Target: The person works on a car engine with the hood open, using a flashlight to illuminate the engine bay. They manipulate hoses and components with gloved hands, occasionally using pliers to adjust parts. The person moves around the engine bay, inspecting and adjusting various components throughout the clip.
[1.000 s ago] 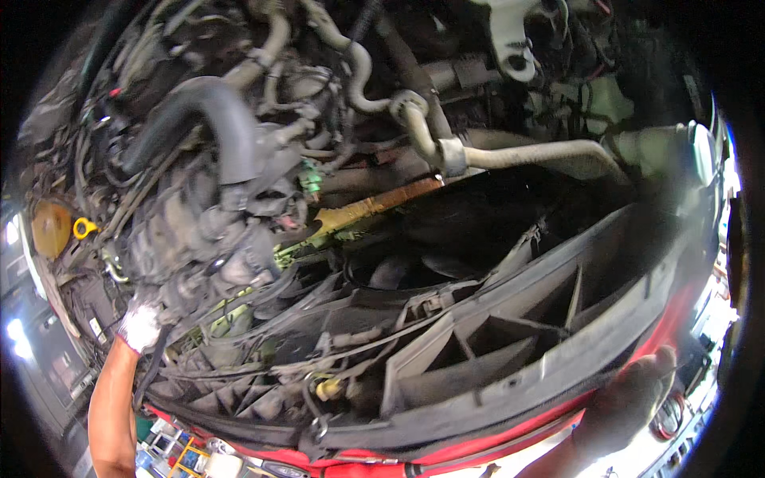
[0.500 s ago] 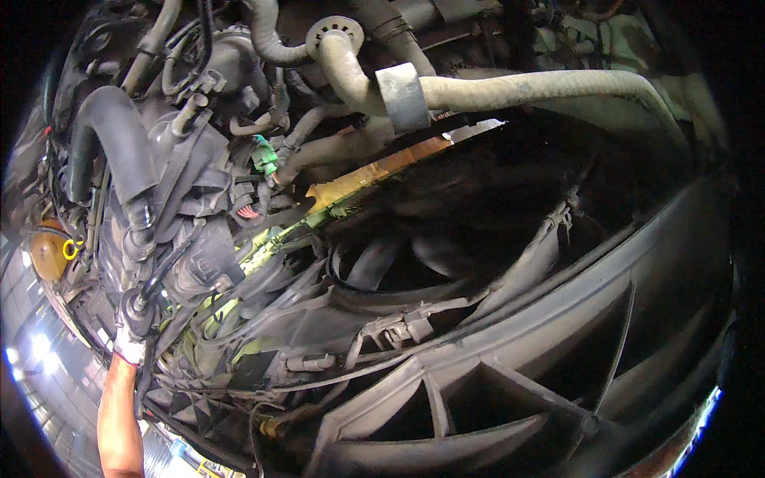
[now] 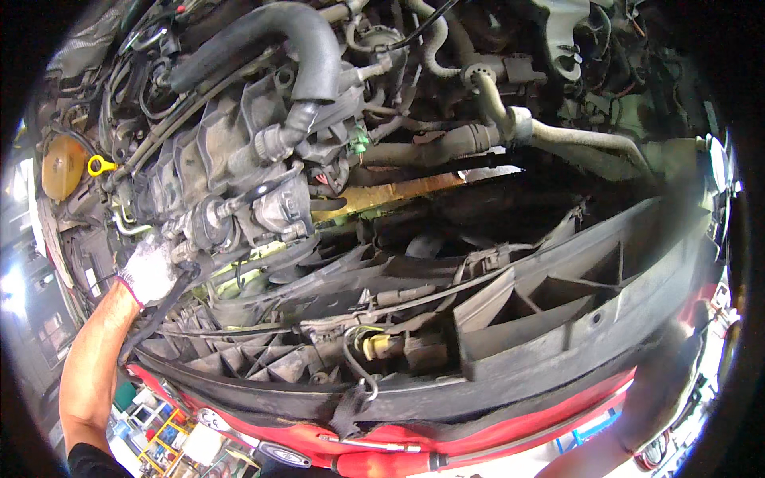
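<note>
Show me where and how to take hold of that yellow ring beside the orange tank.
Probably hook a finger through the yellow ring, coming from above: its open loop faces the camera, and the orange tank sits close on its left.

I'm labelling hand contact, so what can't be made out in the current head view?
- Left hand: head view, fingertips partly hidden among engine parts; grip unclear.
- Right hand: head view, dark and blurred; fingers unreadable.
- Left sleeve: head view, cut off by lower edge.

A wide camera on the person's head is looking down at the car engine (image 3: 199,159) from close in front.
</note>
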`<state>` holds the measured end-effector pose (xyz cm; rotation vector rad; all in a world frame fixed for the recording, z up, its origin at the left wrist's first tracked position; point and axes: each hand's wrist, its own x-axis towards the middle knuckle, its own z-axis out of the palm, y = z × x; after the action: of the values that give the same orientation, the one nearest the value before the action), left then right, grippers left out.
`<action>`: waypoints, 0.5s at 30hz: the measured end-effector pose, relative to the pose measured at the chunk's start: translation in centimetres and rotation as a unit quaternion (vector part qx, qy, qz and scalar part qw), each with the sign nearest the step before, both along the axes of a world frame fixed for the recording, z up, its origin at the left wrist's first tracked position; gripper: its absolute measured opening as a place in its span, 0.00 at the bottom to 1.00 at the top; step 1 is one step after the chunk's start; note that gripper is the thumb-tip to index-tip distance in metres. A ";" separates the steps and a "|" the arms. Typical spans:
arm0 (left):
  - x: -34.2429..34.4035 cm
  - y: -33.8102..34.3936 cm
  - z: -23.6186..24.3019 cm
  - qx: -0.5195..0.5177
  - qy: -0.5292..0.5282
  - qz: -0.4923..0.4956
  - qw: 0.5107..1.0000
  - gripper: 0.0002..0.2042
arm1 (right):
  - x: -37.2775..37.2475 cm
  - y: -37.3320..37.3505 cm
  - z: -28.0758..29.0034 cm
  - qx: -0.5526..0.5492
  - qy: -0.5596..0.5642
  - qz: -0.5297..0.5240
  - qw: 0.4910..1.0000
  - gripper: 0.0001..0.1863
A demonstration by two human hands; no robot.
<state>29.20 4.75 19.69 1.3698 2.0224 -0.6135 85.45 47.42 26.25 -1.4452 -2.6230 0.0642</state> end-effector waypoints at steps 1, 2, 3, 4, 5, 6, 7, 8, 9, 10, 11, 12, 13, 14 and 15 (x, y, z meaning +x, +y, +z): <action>0.2 0.2 -0.2 0.010 -0.003 -0.002 1.000 0.22 | 0.4 0.3 -0.1 -0.035 0.075 -0.050 0.995 0.21; 0.4 0.7 0.0 0.043 -0.009 0.000 0.999 0.24 | 0.7 0.5 0.0 -0.063 0.156 -0.100 0.981 0.21; 0.6 1.1 -0.5 0.078 -0.022 0.002 0.997 0.25 | 0.6 0.8 0.5 -0.037 0.160 -0.049 0.985 0.21; 1.1 1.2 -0.2 0.107 -0.026 0.005 0.994 0.26 | 0.8 1.2 0.4 -0.017 0.169 0.004 0.985 0.21; 1.5 1.8 -0.4 0.116 -0.025 0.011 0.993 0.26 | 0.4 1.5 0.2 0.020 0.129 0.067 0.989 0.22; 1.8 2.3 -0.6 0.125 -0.030 0.021 0.992 0.26 | 0.2 1.7 0.2 0.063 0.090 0.128 0.986 0.22; 1.8 2.3 -1.0 0.120 -0.039 0.041 0.991 0.26 | 0.7 1.8 -0.3 -0.027 0.226 0.075 0.971 0.23; 1.9 2.7 0.0 0.099 -0.038 0.067 0.992 0.26 | -0.1 2.0 -0.7 -0.032 0.236 0.056 0.970 0.22; 1.2 2.0 0.7 0.071 -0.056 0.105 0.990 0.25 | -0.8 2.3 -1.1 -0.037 0.245 0.039 0.968 0.21; 0.6 0.7 0.7 0.048 -0.074 0.145 0.985 0.24 | -1.9 2.2 -1.2 -0.038 0.250 0.025 0.967 0.21; -0.1 -0.5 0.5 0.028 -0.094 0.188 0.977 0.24 | -0.3 3.2 -0.9 0.020 0.170 0.103 0.980 0.21; -0.6 -1.6 0.3 0.017 -0.099 0.212 0.972 0.24 | 1.3 4.2 -0.5 0.086 0.098 0.179 0.975 0.21; -0.6 -1.7 0.3 0.017 -0.094 0.209 0.973 0.24 | 1.0 4.5 -0.1 0.135 0.040 0.213 0.967 0.21; -0.5 -1.7 0.1 0.021 -0.084 0.205 0.975 0.24 | 0.7 4.5 0.3 0.179 -0.029 0.235 0.955 0.21; -0.4 -1.8 0.1 0.023 -0.073 0.202 0.976 0.24 | 0.0 4.5 0.6 0.214 -0.081 0.251 0.941 0.21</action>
<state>28.79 2.93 19.84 0.9540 2.1198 -0.2779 85.47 51.94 26.86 -0.6517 -2.8244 -0.5550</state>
